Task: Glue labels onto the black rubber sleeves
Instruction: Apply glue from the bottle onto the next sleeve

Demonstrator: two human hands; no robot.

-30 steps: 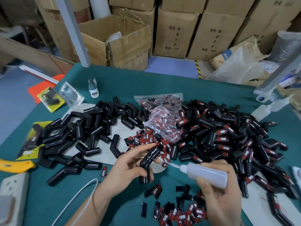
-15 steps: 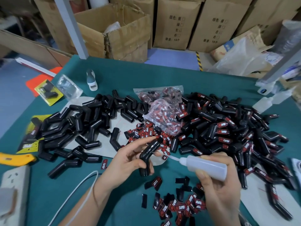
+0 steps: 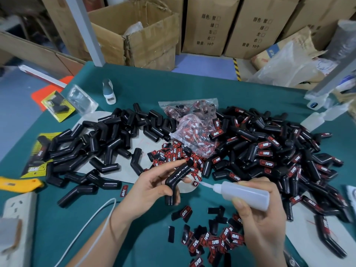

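The left hand grips a bent black rubber sleeve above the green table, fingers and thumb curled round it; the sleeve's upper leg runs up and to the right toward the far side of the table, while its short lower leg points down toward the person, open end lowest. The right hand is wrapped round a translucent glue bottle that lies nearly level, its thin nozzle aimed left at the sleeve's upper leg — tip just beside it, contact not clear. Between and below the hands lie loose labels, red and black, reading "TAPER"; more are scattered just beyond the sleeve, by a clear plastic bag of labels. A pile of plain sleeves spreads to the left, a pile of labelled sleeves to the right. Cardboard cartons behind the table carry printed Chinese characters and "10".
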